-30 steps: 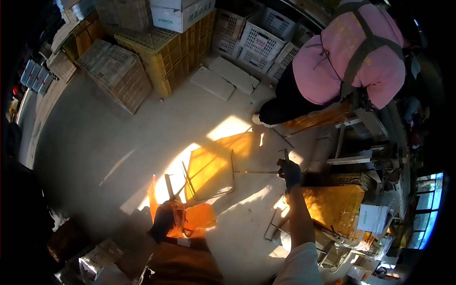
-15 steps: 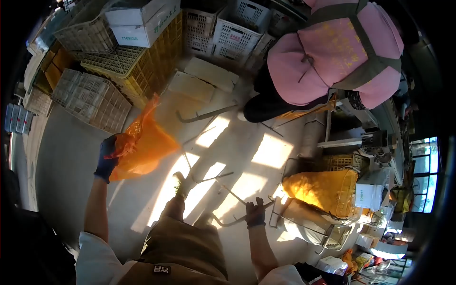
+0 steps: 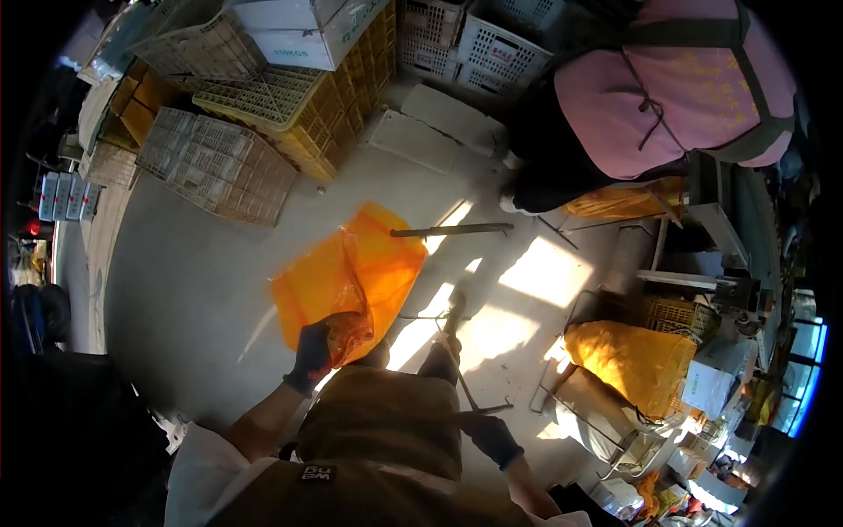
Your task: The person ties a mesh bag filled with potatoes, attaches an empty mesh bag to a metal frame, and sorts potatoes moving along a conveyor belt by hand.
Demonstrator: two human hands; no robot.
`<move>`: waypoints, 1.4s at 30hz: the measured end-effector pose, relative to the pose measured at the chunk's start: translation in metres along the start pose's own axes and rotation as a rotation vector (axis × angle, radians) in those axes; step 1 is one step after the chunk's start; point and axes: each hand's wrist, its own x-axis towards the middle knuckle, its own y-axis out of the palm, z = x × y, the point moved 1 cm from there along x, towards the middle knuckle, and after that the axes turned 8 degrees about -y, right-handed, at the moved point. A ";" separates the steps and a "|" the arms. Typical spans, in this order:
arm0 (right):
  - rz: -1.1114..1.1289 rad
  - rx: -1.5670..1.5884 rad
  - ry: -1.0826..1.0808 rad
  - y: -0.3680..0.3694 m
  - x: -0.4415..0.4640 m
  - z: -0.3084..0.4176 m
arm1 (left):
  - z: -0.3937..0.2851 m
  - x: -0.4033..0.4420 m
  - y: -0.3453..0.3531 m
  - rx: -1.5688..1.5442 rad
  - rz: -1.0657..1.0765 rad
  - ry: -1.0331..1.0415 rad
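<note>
My left hand (image 3: pixel 314 355), in a dark blue glove, is closed on the gathered edge of an orange plastic bag (image 3: pixel 386 259). The bag spreads forward over the floor, and its far side lies close to one bar of a thin metal stand (image 3: pixel 452 230). My right hand (image 3: pixel 493 439), gloved the same way, is low and close to my right side. Its fingers appear closed round the stand's near bar, though they are partly hidden. The stand's thin legs cross the floor in front of my legs.
Plastic crates (image 3: pixel 219 167) and a white carton (image 3: pixel 307 35) are stacked at the upper left. Pale slabs (image 3: pixel 435 127) lie on the floor. A person in a pink garment (image 3: pixel 650 97) stands at upper right. A yellow sack (image 3: pixel 632 364) on a frame is at right.
My left hand has brought the orange bag in from the left towards my body, and the bag has opened out. My right hand has drawn back nearer my side. The view has shifted.
</note>
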 end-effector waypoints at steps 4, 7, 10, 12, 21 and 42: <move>-0.301 -0.772 -0.931 -0.027 0.066 0.112 | -0.019 -0.019 0.023 -0.289 0.192 -0.226; -0.126 -0.906 -1.244 -0.021 0.105 0.201 | -0.026 -0.025 0.030 -0.220 0.355 -0.377; 0.190 -1.373 -1.430 -0.011 0.127 0.231 | -0.023 -0.023 0.030 -0.471 0.413 -0.556; 0.305 -1.411 -1.241 -0.031 0.157 0.196 | -0.023 -0.022 0.020 -0.525 0.410 -0.393; -0.311 -1.062 -1.170 -0.078 0.110 0.184 | -0.040 0.022 -0.002 -0.350 0.049 -0.058; -0.191 -0.395 -0.778 -0.081 0.072 0.171 | -0.065 0.016 0.137 -0.207 0.255 -0.507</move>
